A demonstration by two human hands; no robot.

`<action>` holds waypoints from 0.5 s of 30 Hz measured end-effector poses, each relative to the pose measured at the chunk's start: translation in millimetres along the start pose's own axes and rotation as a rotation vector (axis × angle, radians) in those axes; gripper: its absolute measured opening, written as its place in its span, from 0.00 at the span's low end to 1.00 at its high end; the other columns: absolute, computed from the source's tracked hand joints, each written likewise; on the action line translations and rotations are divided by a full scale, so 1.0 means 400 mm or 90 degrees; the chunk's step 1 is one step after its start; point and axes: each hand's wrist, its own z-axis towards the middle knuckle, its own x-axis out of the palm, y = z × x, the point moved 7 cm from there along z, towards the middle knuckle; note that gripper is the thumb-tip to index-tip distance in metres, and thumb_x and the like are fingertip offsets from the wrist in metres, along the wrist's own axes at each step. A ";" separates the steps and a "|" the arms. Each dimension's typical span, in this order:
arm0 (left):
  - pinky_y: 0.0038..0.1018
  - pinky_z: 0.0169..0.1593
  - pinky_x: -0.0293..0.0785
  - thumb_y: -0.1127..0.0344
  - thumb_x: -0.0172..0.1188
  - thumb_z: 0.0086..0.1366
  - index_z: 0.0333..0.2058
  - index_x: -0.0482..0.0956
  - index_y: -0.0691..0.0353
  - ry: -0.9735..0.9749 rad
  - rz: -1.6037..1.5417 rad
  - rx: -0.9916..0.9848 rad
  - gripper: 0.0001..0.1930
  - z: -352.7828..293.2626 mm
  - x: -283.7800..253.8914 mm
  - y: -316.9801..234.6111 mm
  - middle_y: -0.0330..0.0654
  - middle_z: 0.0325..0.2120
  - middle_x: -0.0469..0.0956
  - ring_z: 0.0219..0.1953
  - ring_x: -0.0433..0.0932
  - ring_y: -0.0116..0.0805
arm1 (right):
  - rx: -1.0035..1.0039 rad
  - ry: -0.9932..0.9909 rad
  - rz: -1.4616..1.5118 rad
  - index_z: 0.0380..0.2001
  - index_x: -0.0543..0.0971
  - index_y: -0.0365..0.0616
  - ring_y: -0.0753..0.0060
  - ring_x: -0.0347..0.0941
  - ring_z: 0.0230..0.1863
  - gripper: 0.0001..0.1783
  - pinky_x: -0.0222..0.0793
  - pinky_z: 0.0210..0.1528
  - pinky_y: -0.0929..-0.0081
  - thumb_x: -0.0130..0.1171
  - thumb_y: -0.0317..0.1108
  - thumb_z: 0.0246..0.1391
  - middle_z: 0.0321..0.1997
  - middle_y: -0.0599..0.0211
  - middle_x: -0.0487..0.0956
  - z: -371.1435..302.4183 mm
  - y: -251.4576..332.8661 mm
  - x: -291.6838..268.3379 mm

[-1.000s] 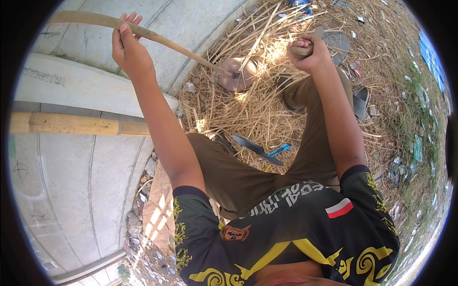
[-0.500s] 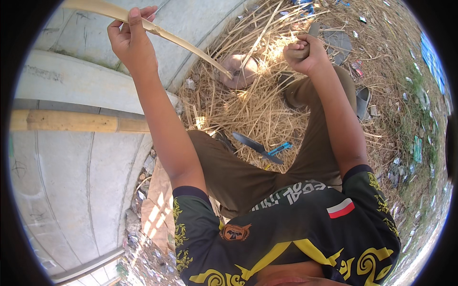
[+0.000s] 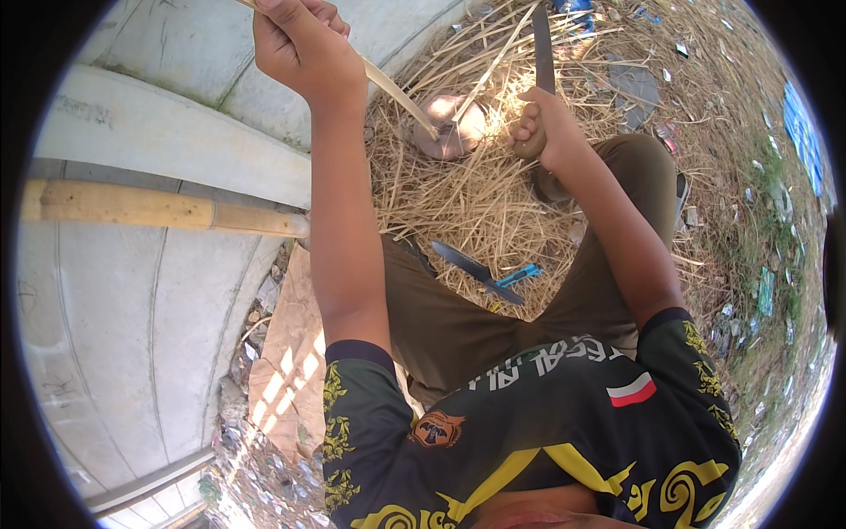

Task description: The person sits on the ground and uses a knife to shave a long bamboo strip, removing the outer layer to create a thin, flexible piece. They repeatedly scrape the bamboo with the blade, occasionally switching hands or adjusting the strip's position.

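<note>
High in the view, my left hand (image 3: 308,48) is closed around a pale bamboo strip (image 3: 397,93). The strip slants down to the right, and its lower end meets a round wooden block (image 3: 467,123) lying in the straw-like shavings. To the right of the block, my right hand (image 3: 548,130) grips a machete (image 3: 544,53) by its brown handle, the dark blade pointing away from me. Between my legs lie a black-bladed knife (image 3: 463,261) and a blue cutter (image 3: 518,276), touched by neither hand.
Bamboo shavings (image 3: 493,207) cover the ground around the block. At the left stand a grey concrete wall (image 3: 115,309) and a horizontal bamboo pole (image 3: 132,204). A brown sheet (image 3: 286,370) lies beside my left leg. Litter and a blue sheet (image 3: 800,137) are at the right.
My left hand has shifted right and farther up with its grip on the strip. My right hand has come slightly nearer and left, and the machete blade now shows lengthwise.
</note>
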 end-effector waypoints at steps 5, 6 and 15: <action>0.19 0.22 0.59 0.47 0.51 0.77 0.28 0.70 0.58 -0.057 -0.096 0.015 0.22 -0.004 -0.028 0.026 0.30 0.16 0.61 0.18 0.60 0.20 | 0.019 0.020 -0.069 0.17 0.62 0.54 0.71 0.61 0.14 0.20 0.70 0.29 0.62 0.61 0.37 0.56 0.12 0.74 0.60 0.003 -0.052 0.010; 0.19 0.21 0.56 0.46 0.48 0.77 0.27 0.66 0.56 -0.055 -0.078 0.006 0.23 -0.006 -0.022 0.020 0.29 0.16 0.59 0.18 0.58 0.20 | 0.021 0.029 -0.083 0.17 0.63 0.54 0.71 0.61 0.15 0.20 0.70 0.29 0.62 0.62 0.37 0.56 0.12 0.75 0.60 0.006 -0.060 0.008; 0.19 0.22 0.54 0.44 0.46 0.78 0.26 0.64 0.54 -0.054 -0.480 -0.226 0.24 -0.010 -0.020 0.066 0.29 0.17 0.58 0.18 0.56 0.19 | -0.008 0.008 -0.197 0.17 0.68 0.51 0.72 0.63 0.13 0.18 0.68 0.22 0.64 0.64 0.39 0.56 0.11 0.74 0.62 0.017 -0.106 0.004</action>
